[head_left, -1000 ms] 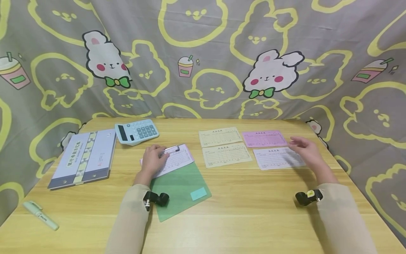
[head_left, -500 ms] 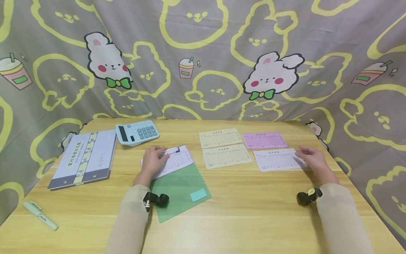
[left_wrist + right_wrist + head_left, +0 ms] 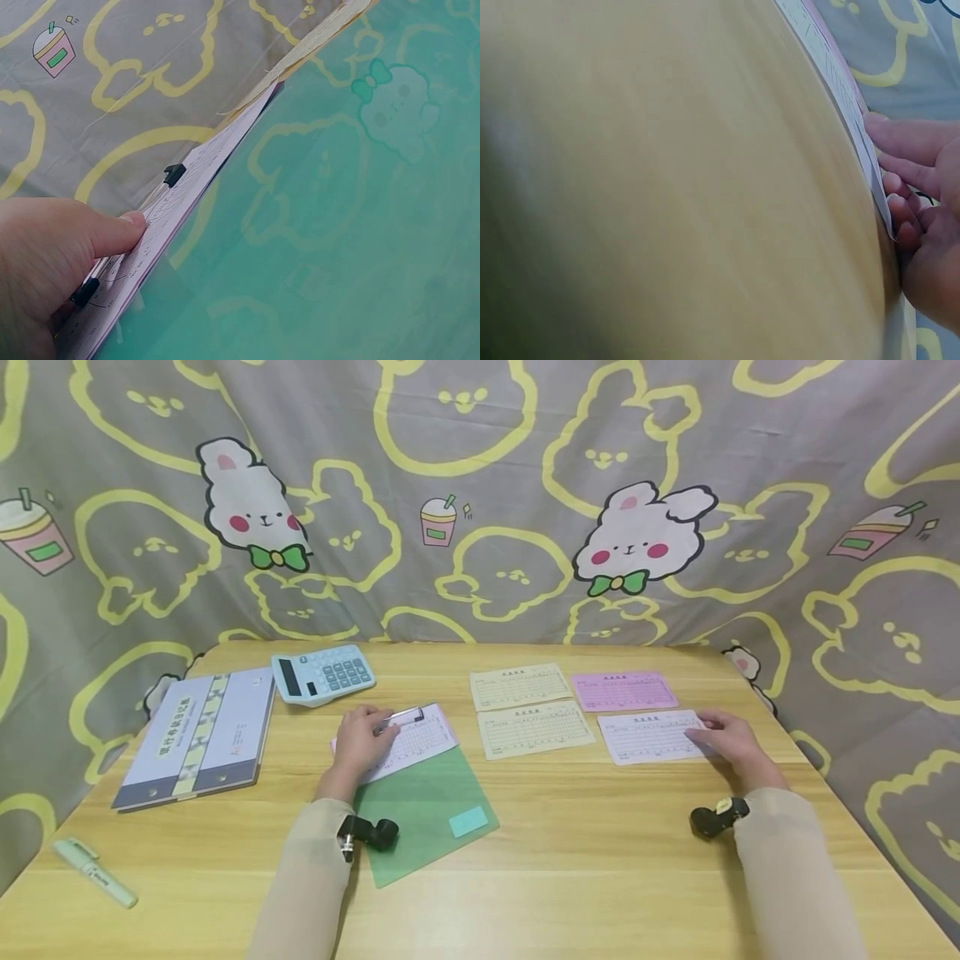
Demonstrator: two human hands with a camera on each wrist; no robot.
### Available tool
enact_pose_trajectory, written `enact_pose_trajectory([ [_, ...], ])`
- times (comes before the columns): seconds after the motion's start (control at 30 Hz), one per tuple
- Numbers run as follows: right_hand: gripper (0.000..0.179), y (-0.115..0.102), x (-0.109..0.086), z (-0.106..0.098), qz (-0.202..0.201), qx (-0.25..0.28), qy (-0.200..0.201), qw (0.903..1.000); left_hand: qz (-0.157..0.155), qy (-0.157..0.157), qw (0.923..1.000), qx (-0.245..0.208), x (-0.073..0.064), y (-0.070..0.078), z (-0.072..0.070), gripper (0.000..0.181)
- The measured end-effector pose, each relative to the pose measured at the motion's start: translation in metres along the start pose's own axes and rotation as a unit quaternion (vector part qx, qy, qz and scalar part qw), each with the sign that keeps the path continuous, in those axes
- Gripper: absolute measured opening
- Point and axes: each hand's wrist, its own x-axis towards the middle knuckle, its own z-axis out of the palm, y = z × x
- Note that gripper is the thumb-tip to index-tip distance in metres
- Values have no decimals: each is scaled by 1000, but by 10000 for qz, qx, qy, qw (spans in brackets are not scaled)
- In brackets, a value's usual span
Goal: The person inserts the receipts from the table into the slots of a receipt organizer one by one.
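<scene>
In the head view my left hand (image 3: pixel 362 743) grips the top of a green clipboard (image 3: pixel 420 818), which bears a stack of white and pink printed slips (image 3: pixel 416 739) under a metal clip (image 3: pixel 405 717). The left wrist view shows the thumb lying on the slips beside the clip; the other fingers are mostly hidden. At the far right, fingertips of my right hand (image 3: pixel 731 742) touch the right end of a white slip (image 3: pixel 648 739) that lies flat. In the right wrist view the thumb is fairly straight, with the other fingers bent at the slip's edge (image 3: pixel 855 124).
Two yellow slips (image 3: pixel 521 685) and a pink slip (image 3: pixel 622 692) lie around the white one. To the left are a blue calculator (image 3: pixel 324 675), a large account book (image 3: pixel 198 735) and a green highlighter (image 3: pixel 96 872). A patterned curtain (image 3: pixel 480 585) borders the table (image 3: pixel 570 877).
My right hand first drew back to the right from above the white slip, then came left again, its fingertips now on the slip's end. My left hand stays on the clipboard.
</scene>
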Motion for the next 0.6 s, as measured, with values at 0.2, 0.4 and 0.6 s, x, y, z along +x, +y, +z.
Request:
enact_pose_trajectory([
  [0.2,59,0,1,3,-12,-91,119,9999,21,15,10000,-16,1,-1,1,38],
  [0.4,51,1,1,4,-131,-246,257,9993,50,60,10000,-9,2,-2,2,37],
  [0.6,44,3,1,5,-100,-301,317,9990,46,50,10000,-2,2,-2,2,37],
])
